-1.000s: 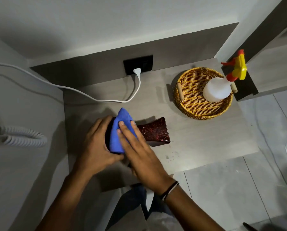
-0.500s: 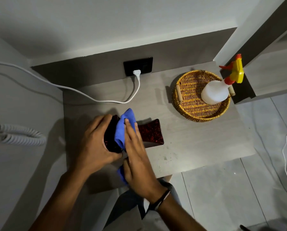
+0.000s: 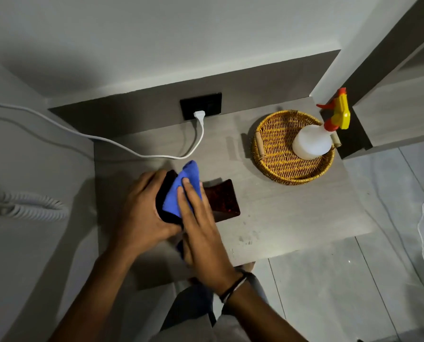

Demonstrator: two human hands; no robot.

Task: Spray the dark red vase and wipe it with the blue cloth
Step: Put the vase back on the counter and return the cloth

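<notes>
Dark red vase (image 3: 222,199) lies on its side on the grey table (image 3: 292,211), in front of the black wall socket (image 3: 201,106) and well to the left of the wicker basket (image 3: 280,154). Left hand (image 3: 142,208) curls around the vase's left end, fingers wrapped over the top, gripping it. Right hand (image 3: 201,233) lies nearly flat, fingers extended and close together, pressing the blue cloth (image 3: 181,191) onto the vase's upper side; a corner of the cloth pokes up beyond the fingertips toward the socket. White spray bottle (image 3: 312,141) with a yellow and red trigger stands inside the basket, apart from both hands.
</notes>
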